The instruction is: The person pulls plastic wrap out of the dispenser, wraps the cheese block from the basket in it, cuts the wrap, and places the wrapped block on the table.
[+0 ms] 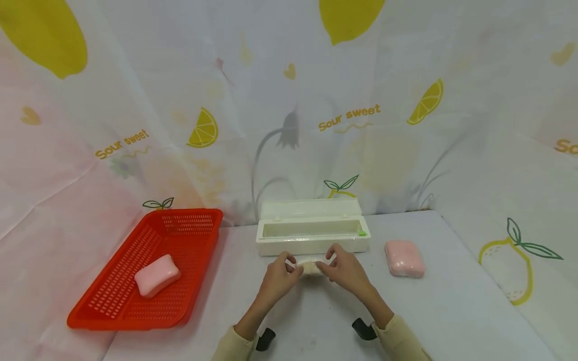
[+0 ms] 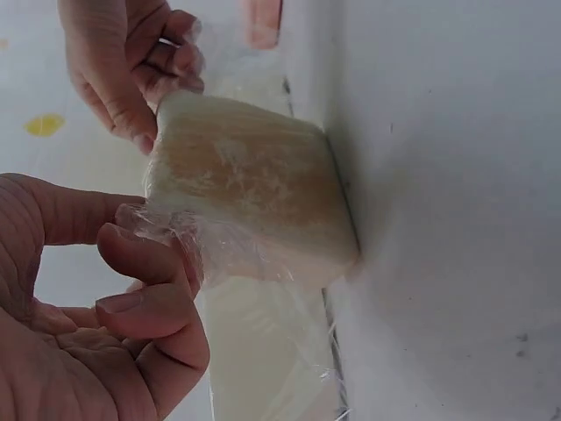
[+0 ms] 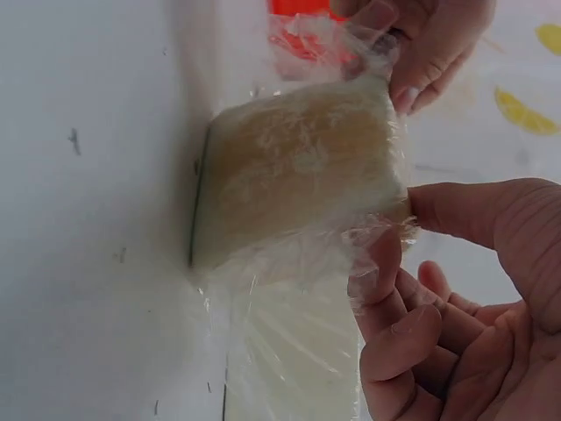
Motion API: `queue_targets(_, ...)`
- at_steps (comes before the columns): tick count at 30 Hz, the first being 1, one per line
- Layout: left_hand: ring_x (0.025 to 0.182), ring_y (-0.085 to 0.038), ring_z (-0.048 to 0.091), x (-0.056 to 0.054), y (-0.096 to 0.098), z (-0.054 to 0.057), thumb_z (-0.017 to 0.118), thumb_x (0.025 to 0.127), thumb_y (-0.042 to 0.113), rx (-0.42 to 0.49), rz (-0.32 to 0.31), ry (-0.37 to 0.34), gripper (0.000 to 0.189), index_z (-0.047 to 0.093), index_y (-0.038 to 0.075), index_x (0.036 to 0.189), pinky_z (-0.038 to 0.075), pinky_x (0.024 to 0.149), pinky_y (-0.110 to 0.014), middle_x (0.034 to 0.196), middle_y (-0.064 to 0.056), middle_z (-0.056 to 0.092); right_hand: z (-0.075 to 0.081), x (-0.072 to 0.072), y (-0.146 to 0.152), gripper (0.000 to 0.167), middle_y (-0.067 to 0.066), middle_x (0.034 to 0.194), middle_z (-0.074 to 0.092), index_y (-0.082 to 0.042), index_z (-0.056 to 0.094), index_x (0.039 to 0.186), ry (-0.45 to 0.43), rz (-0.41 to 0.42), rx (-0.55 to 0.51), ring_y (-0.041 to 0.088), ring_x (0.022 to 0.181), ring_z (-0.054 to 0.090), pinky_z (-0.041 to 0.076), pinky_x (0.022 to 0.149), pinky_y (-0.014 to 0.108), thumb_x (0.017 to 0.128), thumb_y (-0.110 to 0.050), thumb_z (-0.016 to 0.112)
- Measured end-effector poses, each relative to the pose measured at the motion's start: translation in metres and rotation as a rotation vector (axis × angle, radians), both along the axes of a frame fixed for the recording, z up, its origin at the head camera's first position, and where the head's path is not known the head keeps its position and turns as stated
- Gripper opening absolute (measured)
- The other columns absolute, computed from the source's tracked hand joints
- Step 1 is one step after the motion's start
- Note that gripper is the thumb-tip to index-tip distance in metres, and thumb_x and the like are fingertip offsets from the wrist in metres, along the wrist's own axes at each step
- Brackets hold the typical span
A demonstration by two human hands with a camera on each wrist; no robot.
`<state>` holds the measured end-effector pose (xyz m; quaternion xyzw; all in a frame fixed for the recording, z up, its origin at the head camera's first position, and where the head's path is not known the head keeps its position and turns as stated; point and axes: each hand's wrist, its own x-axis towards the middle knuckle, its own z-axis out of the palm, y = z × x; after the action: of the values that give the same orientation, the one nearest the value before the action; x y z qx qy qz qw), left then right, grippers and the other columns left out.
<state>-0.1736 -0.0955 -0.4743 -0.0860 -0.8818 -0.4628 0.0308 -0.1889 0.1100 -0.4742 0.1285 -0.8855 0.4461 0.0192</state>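
A cream bar of soap [image 1: 310, 269] stands on the white table in front of me, between my two hands. Clear plastic wrap [image 2: 223, 250] covers it and bunches loosely at both ends. My left hand [image 1: 277, 280] pinches the wrap at the soap's left end between thumb and fingers. At the right end, my right hand [image 1: 348, 272] does likewise, thumb on the soap's upper edge and index finger curled against the film [image 3: 351, 241]. Both wrist views show the soap [image 3: 294, 167] with its lower edge down on the tabletop, its broad face whitish under the film.
Right behind the hands sits a long white cling film box [image 1: 311, 245], lid raised, with a green slider [image 1: 362, 233] at its right. A red basket [image 1: 189, 296] at left holds a pink soap bar [image 1: 157, 276]. Another pink wrapped bar [image 1: 405, 258] lies at right.
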Motion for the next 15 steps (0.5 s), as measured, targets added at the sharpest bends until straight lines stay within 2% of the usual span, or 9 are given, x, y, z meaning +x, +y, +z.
queue_targets(5, 0.059, -0.015, 0.055, -0.017, -0.001, 0.003, 0.069, 0.088, 0.022, 0.047, 0.032, -0.064, 0.025, 0.059, 0.001, 0.100, 0.043, 0.050, -0.032, 0.072, -0.003, 0.063, 0.004, -0.014, -0.004, 0.029, -0.004, 0.059, 0.061, -0.009, 0.054, 0.092, -0.053, -0.045, -0.006, 0.014, 0.051, 0.058, 0.039, 0.046, 0.031, 0.088, -0.029, 0.075)
queue_targets(9, 0.058, -0.014, 0.054, -0.028, -0.001, 0.006, 0.069, 0.087, 0.021, 0.039, 0.043, -0.050, 0.025, 0.058, 0.000, 0.098, 0.042, 0.049, -0.030, 0.071, -0.004, 0.063, 0.002, -0.026, -0.004, 0.030, -0.003, 0.058, 0.061, -0.008, 0.055, 0.087, -0.055, -0.059, -0.017, 0.015, 0.051, 0.059, 0.039, 0.045, 0.030, 0.087, -0.029, 0.076)
queue_targets(15, 0.055, -0.014, 0.053, -0.046, 0.002, 0.008, 0.069, 0.087, 0.021, -0.048, 0.092, 0.003, 0.021, 0.058, 0.005, 0.092, 0.041, 0.047, -0.030, 0.068, -0.002, 0.061, 0.003, -0.041, -0.004, 0.030, -0.002, 0.058, 0.061, -0.008, 0.057, 0.081, -0.030, -0.090, 0.008, 0.015, 0.051, 0.059, 0.039, 0.045, 0.028, 0.087, -0.030, 0.076)
